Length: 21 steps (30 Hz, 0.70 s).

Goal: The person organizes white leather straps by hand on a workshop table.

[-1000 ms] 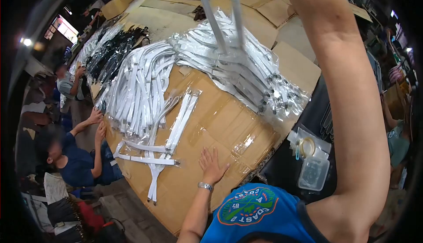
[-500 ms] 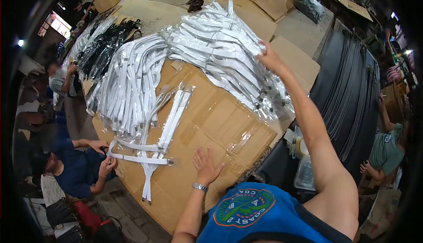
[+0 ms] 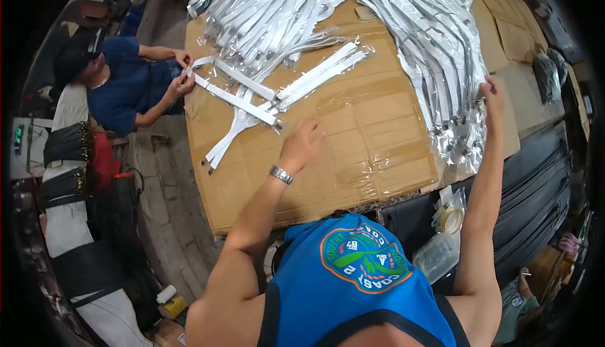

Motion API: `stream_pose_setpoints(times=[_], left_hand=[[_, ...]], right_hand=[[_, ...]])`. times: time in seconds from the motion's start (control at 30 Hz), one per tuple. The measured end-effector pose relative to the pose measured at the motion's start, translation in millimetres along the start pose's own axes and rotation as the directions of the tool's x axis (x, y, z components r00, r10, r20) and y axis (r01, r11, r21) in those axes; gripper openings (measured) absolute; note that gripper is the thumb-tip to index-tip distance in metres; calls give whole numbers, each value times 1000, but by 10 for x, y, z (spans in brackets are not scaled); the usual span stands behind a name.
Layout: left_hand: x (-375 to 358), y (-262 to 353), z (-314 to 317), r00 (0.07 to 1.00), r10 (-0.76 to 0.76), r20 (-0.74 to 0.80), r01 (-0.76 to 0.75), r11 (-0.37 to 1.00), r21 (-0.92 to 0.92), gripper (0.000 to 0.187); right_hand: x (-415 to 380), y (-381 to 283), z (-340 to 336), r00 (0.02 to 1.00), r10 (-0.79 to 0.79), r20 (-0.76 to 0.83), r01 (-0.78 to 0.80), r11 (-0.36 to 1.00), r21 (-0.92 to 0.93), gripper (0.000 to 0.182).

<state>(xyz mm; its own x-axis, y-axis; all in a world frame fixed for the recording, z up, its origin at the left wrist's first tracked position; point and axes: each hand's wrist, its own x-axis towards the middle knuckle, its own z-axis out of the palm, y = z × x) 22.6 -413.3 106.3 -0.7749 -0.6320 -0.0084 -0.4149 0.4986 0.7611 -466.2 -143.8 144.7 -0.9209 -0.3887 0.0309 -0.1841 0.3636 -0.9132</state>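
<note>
White elastic suspenders (image 3: pixel 435 38) in clear plastic sleeves, with metal clips, lie heaped at the right of the cardboard. My right hand (image 3: pixel 493 100) is at this heap's right edge, its fingers bent and closed on a wrapped piece there. A second heap of white suspenders (image 3: pixel 271 22) spreads at the upper left. My left hand (image 3: pixel 302 147) hangs over the cardboard (image 3: pixel 372 114), slightly blurred, fingers apart and holding nothing. Close to it are a folded wrapped pair (image 3: pixel 324 75) and a loose Y-shaped pair (image 3: pixel 236 123), whose far straps a co-worker holds.
A co-worker in a dark blue shirt (image 3: pixel 120 89) sits at the table's left edge. Tape rolls (image 3: pixel 450 220) and a clear plastic container (image 3: pixel 436 255) stand by the near right edge. Black straps (image 3: pixel 535 189) lie at the right. Dark wrapped bundles (image 3: pixel 547 76) sit farther back.
My view has turned, so the table appears shifted. My left hand has lifted from lying flat on the cardboard, its fingers now more bent. My right hand remains at the right heap's edge.
</note>
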Motion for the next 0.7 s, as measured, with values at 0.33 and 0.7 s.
stream_pose_setpoints(times=[0.33,0.7], left_hand=[[-168,-438,-345,948,-76,-310,89,996,27,18],[-667,-2199,-1320,867,-310,-390,488,683,543,32]], right_hand=[[36,494,-242,972,-231,-46,185,871,-456,55],[-2300,620,507,991,-82,103,109,947,-302,46]])
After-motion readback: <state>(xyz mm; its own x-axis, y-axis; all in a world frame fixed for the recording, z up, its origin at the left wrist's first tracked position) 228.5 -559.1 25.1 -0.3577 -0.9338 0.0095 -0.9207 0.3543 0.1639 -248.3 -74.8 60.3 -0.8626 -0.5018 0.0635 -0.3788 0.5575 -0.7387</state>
